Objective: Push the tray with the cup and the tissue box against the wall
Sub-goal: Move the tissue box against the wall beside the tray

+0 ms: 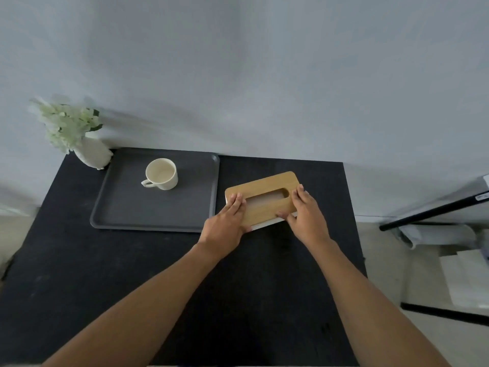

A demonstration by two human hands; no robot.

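Note:
A grey tray (127, 207) lies on the black table at the back left, its far edge close to the wall. A cream cup (161, 174) stands on the tray, handle toward the left. The tissue box (267, 185), white with a wooden slotted lid, sits on the table just right of the tray, turned at an angle. My left hand (226, 221) grips the box's left end. My right hand (305, 211) grips its right end. The box's lower side is mostly hidden by my hands.
A white vase with pale flowers (79, 139) stands at the tray's back left corner against the wall (251, 75). The black table (132, 274) ends just right of the box. Beyond that edge, a black stand and white sheets (460, 279) lie on the floor.

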